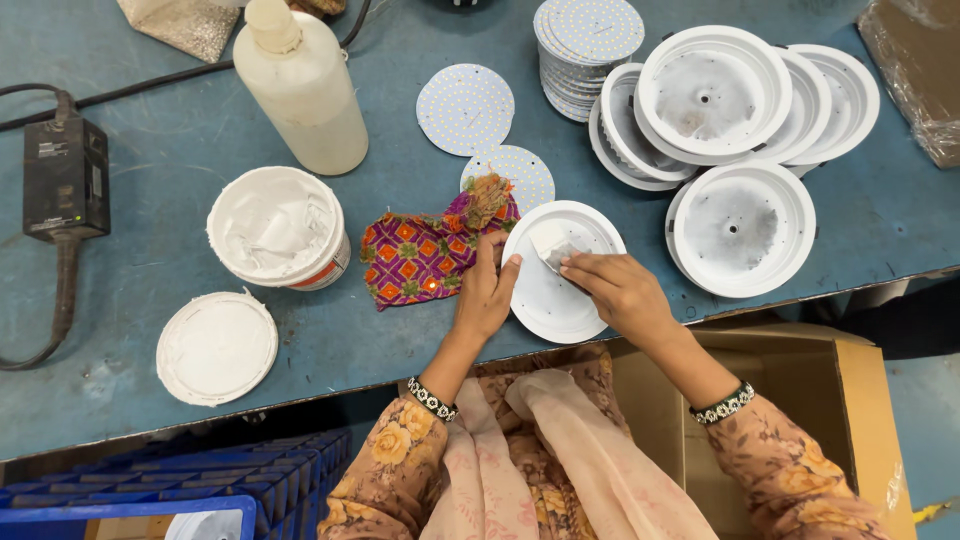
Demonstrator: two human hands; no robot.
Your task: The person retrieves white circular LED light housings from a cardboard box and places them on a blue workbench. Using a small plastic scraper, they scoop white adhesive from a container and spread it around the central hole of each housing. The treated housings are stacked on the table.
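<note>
A white round lamp housing (pixel 553 296) lies at the table's near edge. My left hand (pixel 485 290) grips its left rim. My right hand (pixel 615 288) holds a small flat scraper (pixel 553 246) smeared with white paste, its blade inside the housing. A patterned purple and orange cloth (pixel 420 255) lies just left of the housing, touching a round LED disc (pixel 520 172).
An open tub of white paste (pixel 277 228), its lid (pixel 216 347) and a plastic bottle (pixel 300 85) stand to the left. Stacked LED discs (pixel 588 45) and several white housings (pixel 740 225) sit at the right. A black power adapter (pixel 65 178) lies far left; cardboard box (pixel 860 400) below.
</note>
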